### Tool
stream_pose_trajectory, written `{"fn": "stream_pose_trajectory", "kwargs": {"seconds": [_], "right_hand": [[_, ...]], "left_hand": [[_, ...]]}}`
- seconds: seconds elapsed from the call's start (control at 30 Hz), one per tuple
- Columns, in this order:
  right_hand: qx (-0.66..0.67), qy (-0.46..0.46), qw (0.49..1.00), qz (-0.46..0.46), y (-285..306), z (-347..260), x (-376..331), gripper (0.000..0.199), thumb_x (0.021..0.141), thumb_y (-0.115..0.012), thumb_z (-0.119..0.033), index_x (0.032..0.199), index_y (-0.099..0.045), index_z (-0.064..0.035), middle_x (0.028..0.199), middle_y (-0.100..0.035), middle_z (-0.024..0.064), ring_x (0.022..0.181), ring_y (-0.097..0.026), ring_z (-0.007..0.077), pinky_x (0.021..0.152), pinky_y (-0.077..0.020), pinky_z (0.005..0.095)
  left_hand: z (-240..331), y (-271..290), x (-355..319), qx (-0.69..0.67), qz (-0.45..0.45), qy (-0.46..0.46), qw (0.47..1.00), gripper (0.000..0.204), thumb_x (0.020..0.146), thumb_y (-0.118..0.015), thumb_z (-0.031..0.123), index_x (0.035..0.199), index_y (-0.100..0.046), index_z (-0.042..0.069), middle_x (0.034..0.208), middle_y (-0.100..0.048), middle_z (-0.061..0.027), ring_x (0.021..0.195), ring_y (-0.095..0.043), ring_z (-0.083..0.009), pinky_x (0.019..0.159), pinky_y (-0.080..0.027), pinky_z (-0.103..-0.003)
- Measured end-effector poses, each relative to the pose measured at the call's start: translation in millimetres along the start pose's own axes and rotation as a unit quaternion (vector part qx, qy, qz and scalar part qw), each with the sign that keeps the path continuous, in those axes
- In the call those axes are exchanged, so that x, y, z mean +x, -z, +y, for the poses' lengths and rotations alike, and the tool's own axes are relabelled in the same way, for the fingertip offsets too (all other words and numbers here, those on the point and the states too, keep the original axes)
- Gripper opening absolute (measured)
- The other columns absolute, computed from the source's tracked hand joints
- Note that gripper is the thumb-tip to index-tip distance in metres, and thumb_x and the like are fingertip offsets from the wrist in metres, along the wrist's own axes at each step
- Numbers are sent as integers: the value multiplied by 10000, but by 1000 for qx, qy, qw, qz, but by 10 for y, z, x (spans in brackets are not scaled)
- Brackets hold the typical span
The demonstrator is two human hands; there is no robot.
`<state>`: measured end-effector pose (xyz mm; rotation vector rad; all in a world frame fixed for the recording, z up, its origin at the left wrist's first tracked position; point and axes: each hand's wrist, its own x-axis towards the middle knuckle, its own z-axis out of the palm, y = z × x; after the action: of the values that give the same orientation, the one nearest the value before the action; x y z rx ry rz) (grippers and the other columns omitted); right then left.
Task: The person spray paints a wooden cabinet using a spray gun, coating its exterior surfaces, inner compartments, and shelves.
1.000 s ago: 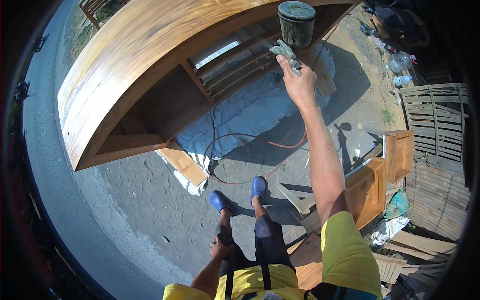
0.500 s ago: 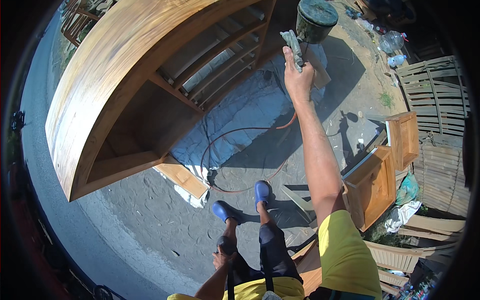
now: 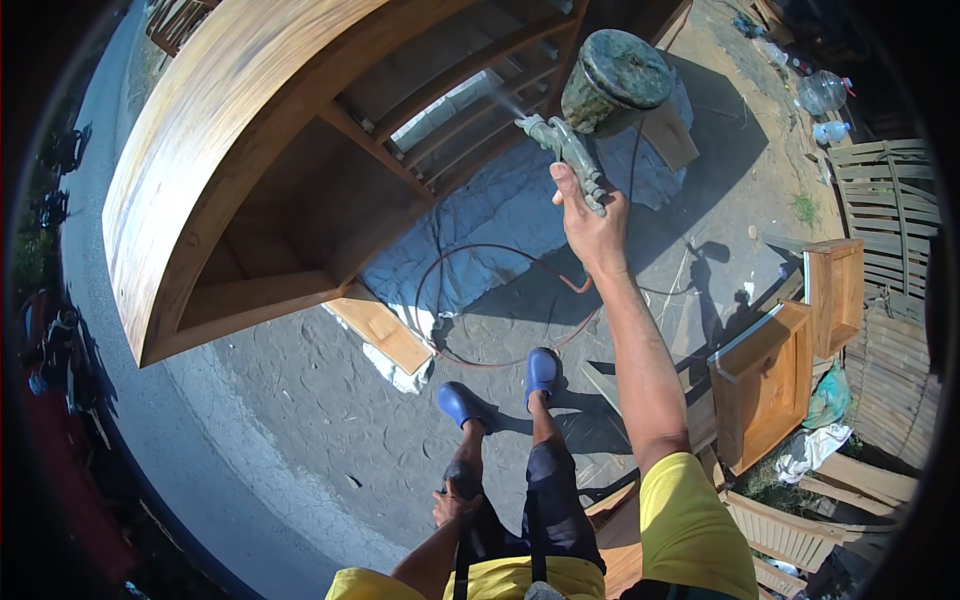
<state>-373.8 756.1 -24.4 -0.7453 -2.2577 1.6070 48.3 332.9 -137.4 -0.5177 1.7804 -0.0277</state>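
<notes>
My right hand (image 3: 597, 225) is closed around a paint spray gun (image 3: 565, 150) with a stained round cup (image 3: 618, 82) beside its front. Fine mist leaves the nozzle toward the open frame of a large wooden cabinet (image 3: 330, 165). An orange-brown hose (image 3: 470, 248) loops over the ground below the gun. At the lower middle my left hand (image 3: 455, 505) rests on my knee, its fingers apart and holding no object. The gun's trigger is hidden by my fingers.
A pale blue cloth (image 3: 470, 230) lies under the cabinet, with a wooden board (image 3: 385, 330) at its near edge. Wooden drawers (image 3: 765, 385) stand at the right beside slatted panels (image 3: 885, 200). Plastic bottles (image 3: 822, 92) lie at the upper right. A road (image 3: 90, 200) runs along the left.
My right hand has brought the spray gun lower and turned its nozzle left toward the cabinet. Mist now shows at the nozzle. My left hand stays at the knee.
</notes>
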Motion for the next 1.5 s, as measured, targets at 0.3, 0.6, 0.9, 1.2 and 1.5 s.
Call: {"fn": "stream_pose_trajectory", "kwargs": {"seconds": [0.3, 0.6, 0.9, 1.2, 1.5], "right_hand": [[21, 60, 983, -174, -389, -29, -609, 469, 995, -741, -472, 903, -719, -12, 677, -670, 95, 612, -620, 205, 611, -486, 382], [-94, 3, 982, -162, -727, 143, -356, 634, 996, -642, -628, 881, -703, -7, 706, -690, 173, 744, -706, 404, 739, -533, 494], [-179, -40, 983, -8, -329, 295, 491, 727, 962, -637, -686, 930, -746, 32, 838, -732, 276, 891, -712, 495, 836, -535, 532], [-245, 81, 959, 117, -48, 401, 1203, 619, 989, -662, -584, 954, -751, 27, 842, -724, 296, 891, -707, 503, 806, -541, 523], [-183, 48, 982, 8, -287, 198, 722, 667, 963, -684, -642, 914, -740, 21, 702, -686, 174, 725, -692, 368, 758, -531, 443]], "left_hand": [[5, -134, -16, 13, -16, 7, 1000, 1151, 741, -807, 660, 1648, -269, 198, 1441, -476, -277, 1261, -630, -471, 1036, -546, -526], [-106, -371, 160, 24, -11, 1, 1000, 1179, 711, -823, 680, 1649, -275, 221, 1460, -457, -273, 1244, -645, -476, 998, -567, -531], [-116, -377, 170, 11, -8, 5, 1000, 1220, 682, -844, 685, 1657, -258, 244, 1546, -388, -311, 1252, -638, -483, 1005, -567, -518], [-105, -276, 148, 6, -6, 1, 1000, 1165, 711, -845, 637, 1638, -274, 220, 1468, -443, -288, 1230, -641, -493, 989, -572, -540], [-41, -173, 104, 20, -11, 4, 1000, 1158, 730, -819, 648, 1647, -267, 207, 1442, -462, -276, 1213, -660, -468, 983, -575, -528]]}}
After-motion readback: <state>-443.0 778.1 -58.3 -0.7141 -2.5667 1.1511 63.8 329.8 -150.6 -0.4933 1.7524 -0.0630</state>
